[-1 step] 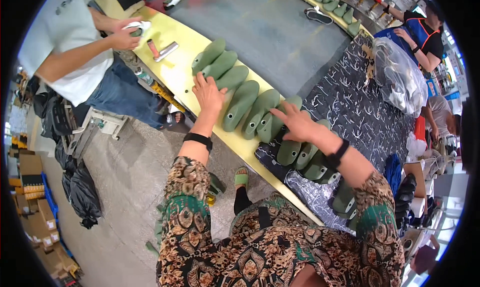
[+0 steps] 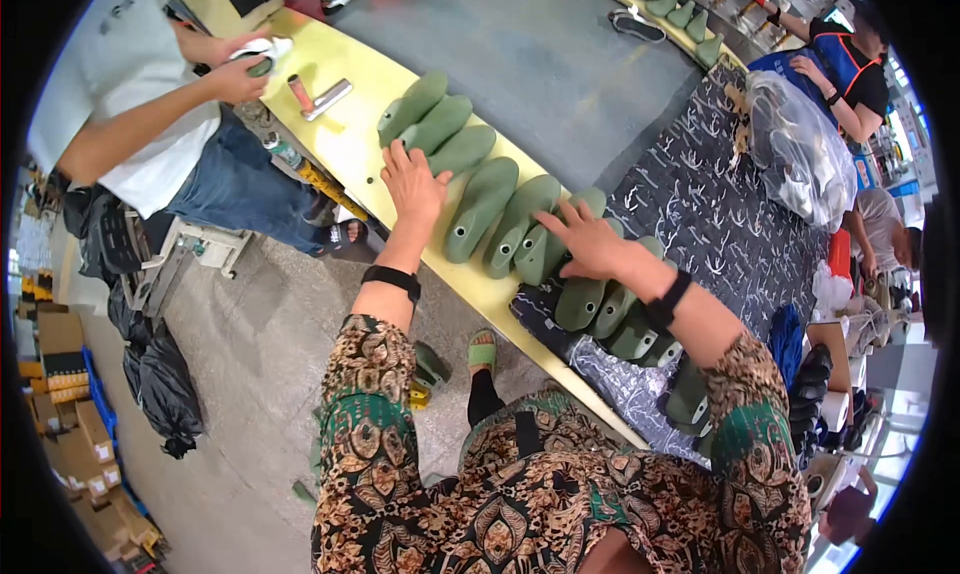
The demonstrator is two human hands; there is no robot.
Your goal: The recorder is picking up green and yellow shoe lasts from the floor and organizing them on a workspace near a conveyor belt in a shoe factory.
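Observation:
Several green shoe lasts lie in a slanting row on the yellow edge of the table. My left hand [image 2: 412, 186] has its fingers spread, with the fingertips at the heel end of the third last [image 2: 464, 150] from the left. Two more lasts [image 2: 413, 106] lie just beyond it. My right hand [image 2: 590, 242] reaches over the row with fingers apart, its fingertips at a last [image 2: 540, 252] in the middle. That hand partly hides the lasts under it. Between my hands lie two lasts with round holes, a nearer one [image 2: 482, 209] and its neighbour [image 2: 522, 224].
At the left a person [image 2: 150, 124] holds a white shoe [image 2: 262, 56] beside a red-and-silver tool [image 2: 325, 99]. More lasts [image 2: 632, 339] lie to my right on dark patterned sheeting [image 2: 680, 194]. A clear plastic bag [image 2: 800, 154] stands farther right. Another row of lasts [image 2: 685, 14] is at the far edge.
My left hand and the three lasts at the left have shifted slightly away. My right hand has barely moved. The person's hands with the white shoe have moved a little left.

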